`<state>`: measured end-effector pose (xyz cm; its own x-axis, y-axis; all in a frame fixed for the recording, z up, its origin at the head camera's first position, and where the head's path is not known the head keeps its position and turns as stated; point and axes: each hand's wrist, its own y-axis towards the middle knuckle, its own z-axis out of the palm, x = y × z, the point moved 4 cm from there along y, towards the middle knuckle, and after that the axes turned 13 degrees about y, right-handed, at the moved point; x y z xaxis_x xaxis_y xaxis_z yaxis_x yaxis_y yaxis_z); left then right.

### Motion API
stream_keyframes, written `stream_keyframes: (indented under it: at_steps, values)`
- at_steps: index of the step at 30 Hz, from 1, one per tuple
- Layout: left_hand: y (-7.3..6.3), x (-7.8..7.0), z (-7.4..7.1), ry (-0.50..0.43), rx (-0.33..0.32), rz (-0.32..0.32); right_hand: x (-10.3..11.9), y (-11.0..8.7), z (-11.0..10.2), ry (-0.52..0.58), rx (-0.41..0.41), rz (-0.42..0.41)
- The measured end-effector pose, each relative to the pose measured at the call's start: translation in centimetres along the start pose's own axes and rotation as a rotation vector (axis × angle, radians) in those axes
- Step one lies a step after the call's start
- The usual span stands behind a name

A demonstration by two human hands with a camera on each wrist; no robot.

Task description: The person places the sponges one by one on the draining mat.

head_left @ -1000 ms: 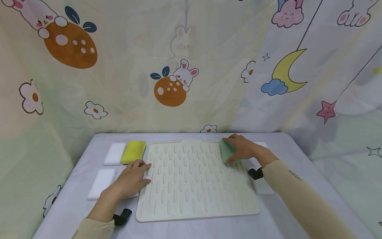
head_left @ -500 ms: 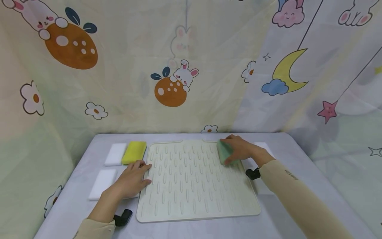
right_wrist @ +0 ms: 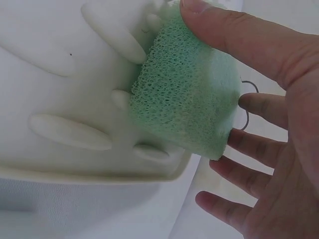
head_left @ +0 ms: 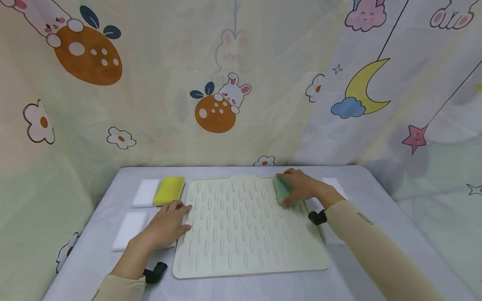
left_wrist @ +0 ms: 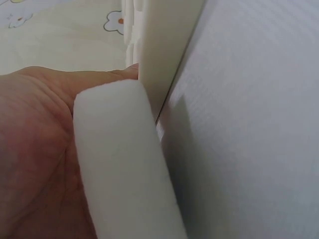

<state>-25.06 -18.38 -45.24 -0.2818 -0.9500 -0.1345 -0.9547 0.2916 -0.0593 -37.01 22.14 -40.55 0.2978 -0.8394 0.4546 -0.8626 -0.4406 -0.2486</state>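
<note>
A cream drying mat (head_left: 248, 238) with raised oval ridges lies in the middle of the table. At its far right corner my right hand (head_left: 303, 186) grips a green sponge (head_left: 282, 190) between thumb and fingers. The right wrist view shows the porous face of the green sponge (right_wrist: 169, 84) against the ridged mat (right_wrist: 70, 132). On the mat's left edge rest the fingertips and thumb of my left hand (head_left: 165, 225). Beneath the left palm is a white sponge (left_wrist: 124, 159), mostly hidden in the head view.
A yellow sponge (head_left: 169, 191) and white sponges, one at the back (head_left: 145, 193) and one nearer (head_left: 129, 230), lie left of the mat. White pads (head_left: 333, 184) lie to the right, partly behind the right arm. A patterned curtain (head_left: 162, 83) hangs behind the table.
My right hand has moved slightly left with the green sponge, along the mat's far right corner, then nearly stopped. The left hand has stayed in place on the mat's edge.
</note>
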Motion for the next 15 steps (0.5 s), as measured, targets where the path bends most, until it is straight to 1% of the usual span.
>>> stream_keyframes:
  at_steps: [10,15]
  values:
    - [0.14,0.03,0.04,-0.002,0.009,-0.010,-0.16,0.41,0.31,0.027,0.014,0.012]
    - [0.11,-0.04,-0.07,0.009,0.013,0.004,-0.51,0.67,0.56,0.036,0.012,0.014]
